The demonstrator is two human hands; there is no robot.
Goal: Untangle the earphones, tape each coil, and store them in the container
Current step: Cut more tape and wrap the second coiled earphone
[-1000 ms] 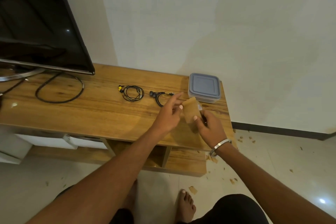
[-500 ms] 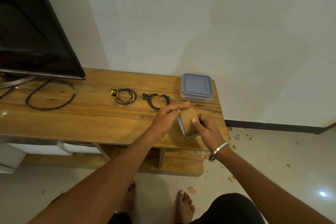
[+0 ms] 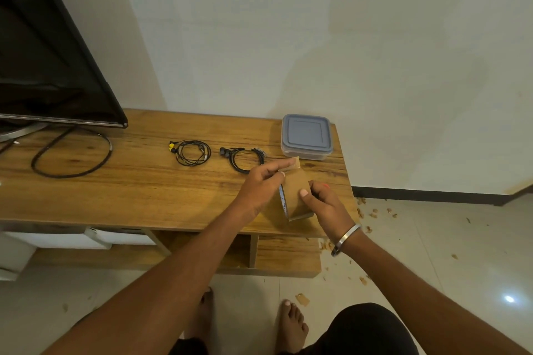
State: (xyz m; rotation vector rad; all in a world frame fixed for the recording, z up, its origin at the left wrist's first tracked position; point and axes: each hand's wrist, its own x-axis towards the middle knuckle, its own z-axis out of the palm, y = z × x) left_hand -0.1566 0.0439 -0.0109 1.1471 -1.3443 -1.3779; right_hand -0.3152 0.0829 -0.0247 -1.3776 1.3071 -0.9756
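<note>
Pulling a strip off the tape roll (image 3: 294,199) is the step I'm on: my right hand (image 3: 326,204) is wrapped around the roll from its right side, thumb pressed on the brown face, and my left hand (image 3: 264,189) pinches the free end (image 3: 291,164) between thumb and forefinger, lifted up and away from the roll. Both hands are closed on tape, neither is free. Just beyond my left hand lies the black coil (image 3: 243,157), and further left of it the coil with yellow buds (image 3: 190,151); both look wound, and I can't tell whether either is taped yet. The container (image 3: 305,137) sits just past my fingertips, lid on, so I judge nothing is stored yet. Next I need a short length torn clean, which means keeping the strip taut and off itself, then carrying it to the near coil. Some print shows on the roll's inner rim, too small to read; I see no other labels.
</note>
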